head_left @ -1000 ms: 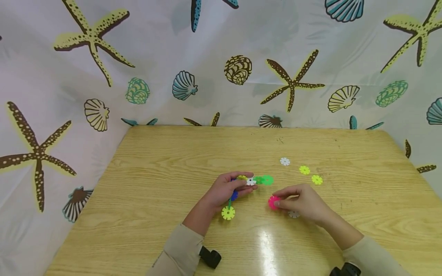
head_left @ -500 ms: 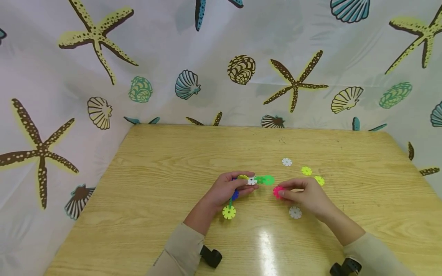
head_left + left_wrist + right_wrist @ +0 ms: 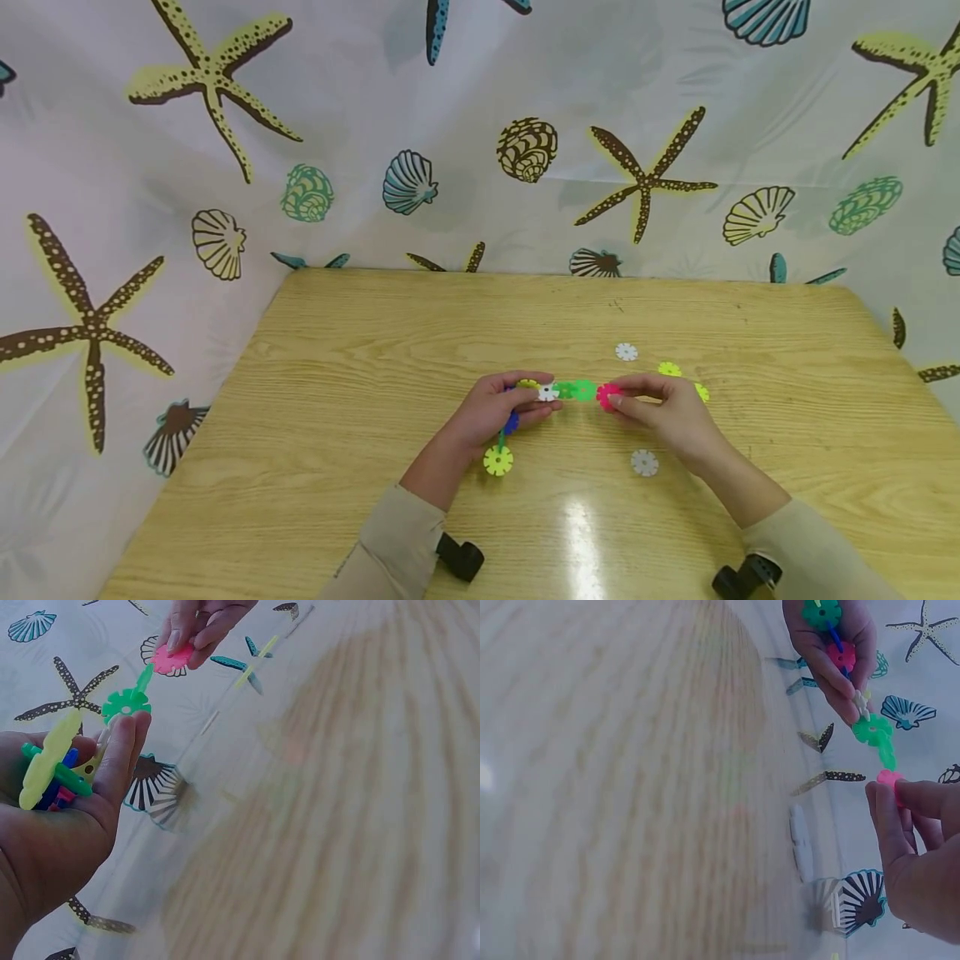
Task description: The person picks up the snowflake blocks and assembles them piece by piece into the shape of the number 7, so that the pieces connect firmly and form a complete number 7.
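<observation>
Holding a chain (image 3: 566,391) of plastic discs in the left hand (image 3: 480,417) and a pink disc (image 3: 608,397) in the right hand (image 3: 678,417), above the desk (image 3: 360,358).
The left grip pinches the chain with thumb and fingers, and a yellow disc (image 3: 498,460) of it shows near the wrist. The right grip pinches the pink disc, which is just beside the green disc (image 3: 584,390) at the chain's end; whether they touch, I cannot tell. On the desk lie two white discs (image 3: 644,462), and two more yellow ones (image 3: 669,368) near the right hand.
</observation>
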A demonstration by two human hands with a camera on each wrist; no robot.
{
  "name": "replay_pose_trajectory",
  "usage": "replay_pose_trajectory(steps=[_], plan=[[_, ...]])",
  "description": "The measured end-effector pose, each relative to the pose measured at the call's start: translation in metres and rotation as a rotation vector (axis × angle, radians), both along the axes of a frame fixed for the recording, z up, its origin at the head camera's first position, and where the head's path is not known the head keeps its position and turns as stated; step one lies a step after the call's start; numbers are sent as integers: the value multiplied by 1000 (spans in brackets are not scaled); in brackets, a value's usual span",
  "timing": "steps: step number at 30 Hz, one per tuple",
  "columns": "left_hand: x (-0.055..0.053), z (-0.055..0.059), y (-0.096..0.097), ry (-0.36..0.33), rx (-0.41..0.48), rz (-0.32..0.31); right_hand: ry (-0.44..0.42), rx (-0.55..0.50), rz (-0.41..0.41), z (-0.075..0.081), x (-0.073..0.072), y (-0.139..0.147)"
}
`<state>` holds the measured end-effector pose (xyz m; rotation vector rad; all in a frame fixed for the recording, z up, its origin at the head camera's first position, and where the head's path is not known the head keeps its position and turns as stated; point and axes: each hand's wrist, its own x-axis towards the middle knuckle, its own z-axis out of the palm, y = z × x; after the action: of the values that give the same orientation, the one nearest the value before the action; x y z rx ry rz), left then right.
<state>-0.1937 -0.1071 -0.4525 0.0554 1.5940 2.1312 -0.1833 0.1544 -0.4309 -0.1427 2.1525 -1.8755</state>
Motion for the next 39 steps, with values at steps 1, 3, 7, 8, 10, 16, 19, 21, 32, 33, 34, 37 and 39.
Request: replay_pose_trajectory(steps=[1,3,7,8,10,16,19,21,32,33,34,37,39], plan=[[0,0,0,0,-1,0,12,-7,-9,0,0,0],[0,0,0,-1,-4,2,31,-23,-18,0,-1,0],[0,1,0,-9,-3,12,50,-18,-2,1,-1,0],[0,1,1,-10,-1,14,51,-12,9,1,-2,0],[1,2,1,-11,0,14,59,4,27,1,-2,0],[1,1,2,-8,-4,16,89,-12,34,-1,0,-3],[1,2,3,-12,-8,29,103,-29,28,-2,0,-4],[1,2,3,-15,-12,38,112,-30,25,-2,1,-6],[0,1,2,-30,-18,56,160,12,21,2,-4,-13],[0,1,2,-30,-19,56,161,11,22,2,-4,-13],[1,1,1,-32,-20,57,157,8,25,2,-5,-14],[1,3,0,-35,-24,57,150,8,34,1,-5,-15],[1,4,0,-37,-26,54,155,13,34,1,-5,-16]])
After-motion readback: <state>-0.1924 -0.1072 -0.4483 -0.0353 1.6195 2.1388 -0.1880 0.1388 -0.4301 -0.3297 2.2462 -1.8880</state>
